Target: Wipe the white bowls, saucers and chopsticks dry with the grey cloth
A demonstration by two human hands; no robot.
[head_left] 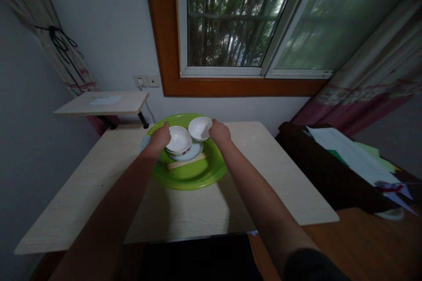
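Observation:
A round green basin (184, 181) stands on the pale wooden table. In it, a white bowl (179, 138) rests on another bowl with a red pattern, and my left hand (160, 136) grips its left rim, thumb up. My right hand (220, 131) pinches the right side of a second white bowl (199, 128), which sits slightly farther back and to the right. Beneath the bowls a white plate (195, 151) is partly covered. Several light chopsticks (188, 160) lie in front of the plate. Beside my left hand shows part of a light blue cloth-like thing (145, 142).
The table (194, 210) reaches to the wall under the window. A small raised shelf (125, 102) with a paper label stands at its back left, below a wall socket (146, 81). At right, papers (349, 153) lie on a dark piece of furniture.

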